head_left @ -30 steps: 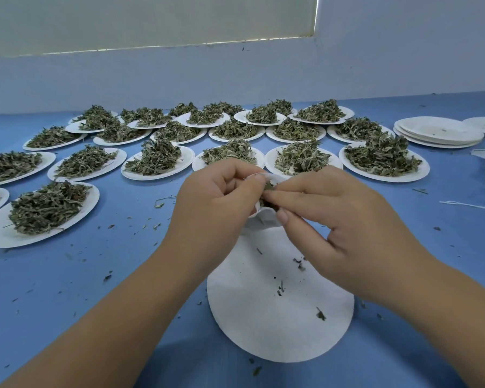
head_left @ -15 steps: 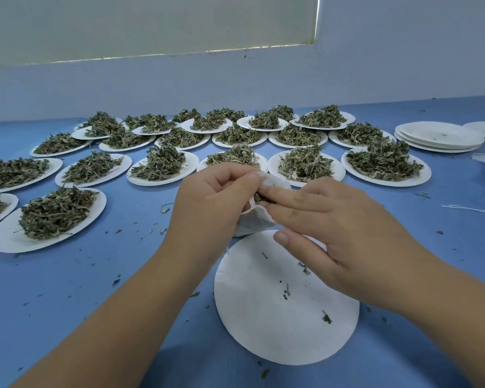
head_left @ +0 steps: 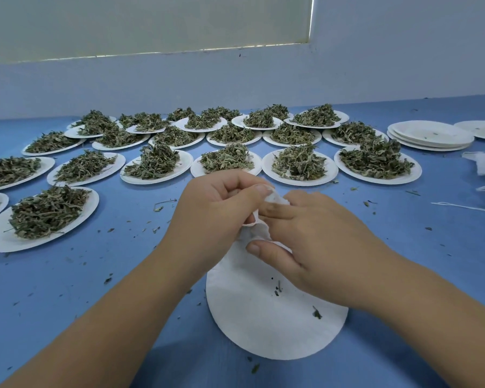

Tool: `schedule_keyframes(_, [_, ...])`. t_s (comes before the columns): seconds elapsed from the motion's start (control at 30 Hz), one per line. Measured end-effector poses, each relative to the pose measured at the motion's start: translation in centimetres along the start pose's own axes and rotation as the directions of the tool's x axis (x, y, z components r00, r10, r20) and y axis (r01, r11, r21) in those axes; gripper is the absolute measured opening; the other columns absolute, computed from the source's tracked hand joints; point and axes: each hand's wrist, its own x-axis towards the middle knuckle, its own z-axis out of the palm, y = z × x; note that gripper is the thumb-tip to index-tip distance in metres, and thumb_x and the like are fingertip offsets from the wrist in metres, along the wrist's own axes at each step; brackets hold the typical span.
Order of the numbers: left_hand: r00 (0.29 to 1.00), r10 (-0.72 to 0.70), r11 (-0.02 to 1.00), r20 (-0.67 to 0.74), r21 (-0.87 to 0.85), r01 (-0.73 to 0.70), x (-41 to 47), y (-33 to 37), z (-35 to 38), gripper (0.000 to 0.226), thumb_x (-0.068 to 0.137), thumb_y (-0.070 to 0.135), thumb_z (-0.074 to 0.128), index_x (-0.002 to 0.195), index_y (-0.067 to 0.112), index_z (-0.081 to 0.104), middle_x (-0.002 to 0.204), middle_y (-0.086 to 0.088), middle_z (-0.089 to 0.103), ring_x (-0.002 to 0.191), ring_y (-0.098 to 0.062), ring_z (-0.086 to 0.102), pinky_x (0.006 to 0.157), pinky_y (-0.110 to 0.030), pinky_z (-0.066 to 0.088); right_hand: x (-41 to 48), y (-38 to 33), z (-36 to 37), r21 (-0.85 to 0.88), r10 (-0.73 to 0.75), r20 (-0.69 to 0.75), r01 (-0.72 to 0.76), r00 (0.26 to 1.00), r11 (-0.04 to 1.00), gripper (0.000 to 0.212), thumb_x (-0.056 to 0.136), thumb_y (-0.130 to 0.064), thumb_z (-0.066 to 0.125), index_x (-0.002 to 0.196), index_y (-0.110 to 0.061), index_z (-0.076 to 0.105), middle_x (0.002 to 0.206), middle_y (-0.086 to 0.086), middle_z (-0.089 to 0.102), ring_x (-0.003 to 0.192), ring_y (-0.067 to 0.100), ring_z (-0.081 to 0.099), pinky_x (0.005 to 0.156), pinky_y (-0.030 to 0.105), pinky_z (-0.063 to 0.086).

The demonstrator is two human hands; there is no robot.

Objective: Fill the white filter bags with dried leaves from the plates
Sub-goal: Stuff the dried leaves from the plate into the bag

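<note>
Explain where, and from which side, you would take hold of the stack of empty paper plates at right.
Probably its near rim, from the front: the stack of empty paper plates lies flat, rims flared, with heaped plates crowding its left and bare blue table before it.

No readable text, label or number anywhere

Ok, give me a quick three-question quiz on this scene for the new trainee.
1. True or false: the left hand pinches the white filter bag.
2. The stack of empty plates sits: A) far right, B) far left, C) under the hands.
3. Fill in: the plate below the right hand holds only a few leaf ___.
Key: 1 true; 2 A; 3 scraps.
</note>
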Motion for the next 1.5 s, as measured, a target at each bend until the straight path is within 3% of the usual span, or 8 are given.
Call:
schedule_keyframes(0.2, [0.997, -0.003, 0.996, -0.074, -0.090, -0.003, 0.2, 0.0, -0.3, 0.013, 0.089, 0.008, 0.063, 0.081, 0.008, 0.072, 0.042, 0.014, 0.043, 0.036, -0.002, 0.039, 0.038, -0.012, 0.035, -1.0, 1.7, -0.9, 0.256, -0.017, 0.005, 0.015, 1.000, 0.967, 0.040, 0.098, -0.049, 0.032, 0.117, -0.029, 0.061, 0.147, -0.025, 0.036, 0.104, 0.017, 0.057, 0.083, 0.039, 0.049])
schedule_keyframes(0.3, [0.993, 0.017, 0.995, -0.117, -0.096, -0.028, 0.6, -0.1, -0.6, 0.012, 0.090, 0.009, 0.062, 0.083, 0.008, 0.072, 0.042, 0.014, 0.039, 0.035, -0.003, 0.036, 0.039, -0.012, 0.032, -1.4, 2.1, -1.3, 0.340, 0.019, -0.146, 0.032, 0.989, 0.940, 0.028, 0.095, -0.032, 0.051, 0.117, -0.025, 0.068, 0.142, -0.018, 0.047, 0.119, 0.006, 0.053, 0.094, 0.027, 0.045])
schedule_keyframes(0.43, [0.986, 0.006, 0.994, -0.167, -0.107, -0.024, 0.9, -0.4, -1.0, 0.013, 0.090, 0.011, 0.062, 0.083, 0.012, 0.073, 0.044, 0.012, 0.040, 0.035, -0.003, 0.037, 0.039, -0.012, 0.031, -1.4, 2.6, -2.2, 0.426, 0.102, -0.199, -0.007, 0.975, 0.905, 0.016, 0.090, -0.022, 0.059, 0.098, -0.026, 0.072, 0.107, -0.013, 0.063, 0.093, 0.002, 0.058, 0.079, 0.010, 0.039])
schedule_keyframes(0.67, [0.987, -0.002, 0.990, -0.164, -0.137, -0.021, 1.1, -0.5, -1.2, 0.021, 0.090, 0.011, 0.063, 0.077, 0.019, 0.077, 0.047, 0.009, 0.033, 0.038, -0.008, 0.028, 0.040, -0.018, 0.025, -2.4, 5.5, -0.5, 0.109, 0.138, 0.367, -0.189, 0.920, 0.976, 0.032, 0.096, -0.023, 0.052, 0.118, -0.043, 0.061, 0.105, -0.030, 0.049, 0.097, -0.007, 0.047, 0.079, 0.017, 0.039])
schedule_keyframes(0.83, [0.987, -0.003, 0.990, -0.161, -0.139, -0.019, 1.1, -0.5, -1.2, 0.020, 0.090, 0.011, 0.062, 0.078, 0.017, 0.076, 0.047, 0.008, 0.034, 0.038, -0.007, 0.031, 0.040, -0.017, 0.025, -2.8, 5.9, 1.6, 0.156, 0.129, 0.351, -0.194, 0.927, 0.968, 0.045, 0.093, -0.030, 0.057, 0.080, -0.071, 0.044, 0.088, -0.054, 0.041, 0.073, -0.029, 0.042, 0.047, 0.011, 0.032])
schedule_keyframes(0.93, [0.987, -0.004, 0.990, -0.158, -0.140, -0.018, 1.1, -0.5, -1.2, 0.020, 0.090, 0.010, 0.062, 0.078, 0.017, 0.076, 0.047, 0.008, 0.035, 0.038, -0.008, 0.030, 0.041, -0.017, 0.025, -3.0, 6.1, 2.2, 0.119, 0.064, 0.381, -0.117, 0.922, 0.986, 0.041, 0.088, -0.027, 0.052, 0.107, -0.062, 0.046, 0.099, -0.047, 0.039, 0.083, -0.023, 0.041, 0.061, 0.012, 0.035])
schedule_keyframes(1.27, [0.986, -0.015, 0.992, -0.166, -0.129, -0.007, 1.1, -0.6, -1.2, 0.018, 0.091, 0.010, 0.061, 0.080, 0.015, 0.074, 0.046, 0.008, 0.035, 0.037, -0.007, 0.032, 0.041, -0.015, 0.026, -3.0, 4.2, -1.7, 0.343, -0.047, 0.508, -0.152, 0.860, 0.927, 0.036, 0.094, -0.018, 0.052, 0.110, -0.046, 0.067, 0.103, -0.036, 0.052, 0.090, -0.009, 0.053, 0.072, 0.011, 0.043])
schedule_keyframes(1.5, [0.987, -0.015, 0.991, -0.160, -0.130, -0.006, 1.0, -0.4, -1.1, 0.020, 0.091, 0.010, 0.061, 0.076, 0.017, 0.073, 0.046, 0.009, 0.036, 0.038, -0.008, 0.030, 0.041, -0.015, 0.026, -2.9, 3.6, -2.1, 0.408, -0.028, 0.553, -0.241, 0.833, 0.880, 0.044, 0.065, -0.065, 0.062, 0.106, -0.049, 0.060, 0.098, -0.026, 0.058, 0.092, -0.004, 0.055, 0.081, 0.029, 0.051])
